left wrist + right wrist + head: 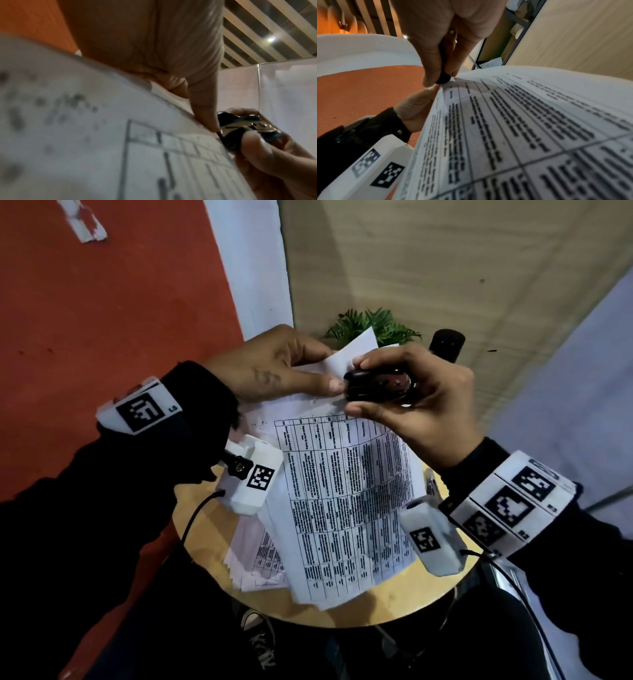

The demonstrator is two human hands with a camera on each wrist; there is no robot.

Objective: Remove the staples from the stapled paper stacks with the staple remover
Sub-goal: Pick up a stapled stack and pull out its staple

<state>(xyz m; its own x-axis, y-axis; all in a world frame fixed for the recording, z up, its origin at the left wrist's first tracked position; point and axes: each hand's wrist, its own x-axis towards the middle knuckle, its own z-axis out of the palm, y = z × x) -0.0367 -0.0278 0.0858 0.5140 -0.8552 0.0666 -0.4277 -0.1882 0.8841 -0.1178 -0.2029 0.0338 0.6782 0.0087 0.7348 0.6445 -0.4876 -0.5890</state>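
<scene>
I have both hands up in the middle of the head view, meeting at the top corner of the stack (pixel 346 501). My left hand (pixel 274 368) pinches that corner, thumb (pixel 327 385) on the printed side and the other fingers behind the sheets, where a blank page corner sticks up above them. My right hand (pixel 414 402) grips the remover (pixel 375 386), thumb below it and fingers curled over the top; its black nose touches the paper corner right beside my left thumb tip. In the left wrist view the remover (pixel 240 129) sits at right centre, black with shiny metal sides, squeezed between my right thumb and fingers, hard against the paper edge. I cannot make out the staple itself in any view.

The stack droops from the held corner down to the lower centre of the head view, its lower end over the table (pixel 404 594). More printed sheets (pixel 263 549) lie on the table at lower left of the stack. A plant (pixel 373 326) shows above my hands, with a black cylinder (pixel 445 344) to its right.
</scene>
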